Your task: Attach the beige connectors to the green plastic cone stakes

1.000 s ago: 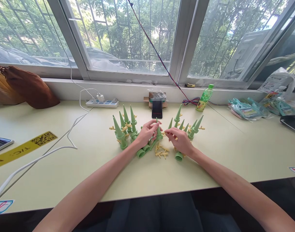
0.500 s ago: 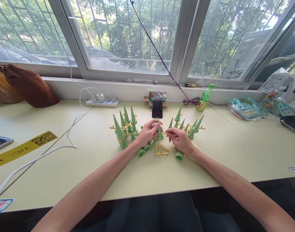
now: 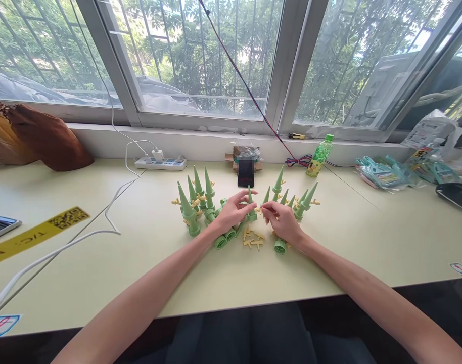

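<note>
My left hand is closed round a green plant watering spike, held roughly upright with its point at the top. From the right, the fingertips of my right hand pinch a small yellow valve against the spike's side; how deep it sits, I cannot tell. Below the hands lie several loose yellow T-shaped valves. Upright green spikes with yellow valves stand on the left, and more spikes stand on the right. Green threaded sockets lie under my left wrist, another under my right.
A phone leans on a small box behind the hands. Farther back are a power strip with a white cable, a green bottle, and plastic-wrapped packs. A brown bag sits far left on the table.
The fingers of my left hand have loosened and straightened a little around the spike. The spike has turned slightly more upright. My right hand stays at its side with the yellow valve.
</note>
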Action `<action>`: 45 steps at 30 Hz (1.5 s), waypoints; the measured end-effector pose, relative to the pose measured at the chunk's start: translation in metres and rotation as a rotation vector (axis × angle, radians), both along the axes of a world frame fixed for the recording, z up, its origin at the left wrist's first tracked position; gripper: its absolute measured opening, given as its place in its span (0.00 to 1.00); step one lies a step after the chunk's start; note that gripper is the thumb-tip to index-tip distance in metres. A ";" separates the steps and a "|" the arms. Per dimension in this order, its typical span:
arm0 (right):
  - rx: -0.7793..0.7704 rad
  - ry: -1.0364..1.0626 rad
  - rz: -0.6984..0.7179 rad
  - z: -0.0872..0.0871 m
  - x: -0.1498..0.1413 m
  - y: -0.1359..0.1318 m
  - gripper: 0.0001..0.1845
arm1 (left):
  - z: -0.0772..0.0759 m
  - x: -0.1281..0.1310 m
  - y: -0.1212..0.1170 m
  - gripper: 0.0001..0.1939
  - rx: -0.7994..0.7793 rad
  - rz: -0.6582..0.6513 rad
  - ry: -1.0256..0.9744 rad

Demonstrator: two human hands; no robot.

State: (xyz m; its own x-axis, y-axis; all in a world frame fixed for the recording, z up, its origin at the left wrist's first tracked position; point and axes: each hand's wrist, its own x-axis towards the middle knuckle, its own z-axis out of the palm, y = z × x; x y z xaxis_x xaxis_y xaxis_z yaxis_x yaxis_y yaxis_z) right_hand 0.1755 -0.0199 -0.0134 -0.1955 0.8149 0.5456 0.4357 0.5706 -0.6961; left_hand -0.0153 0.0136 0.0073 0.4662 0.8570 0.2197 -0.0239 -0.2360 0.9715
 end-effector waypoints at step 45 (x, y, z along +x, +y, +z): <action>0.002 -0.079 -0.112 0.003 0.002 -0.001 0.20 | -0.005 -0.002 0.005 0.19 0.026 -0.137 0.155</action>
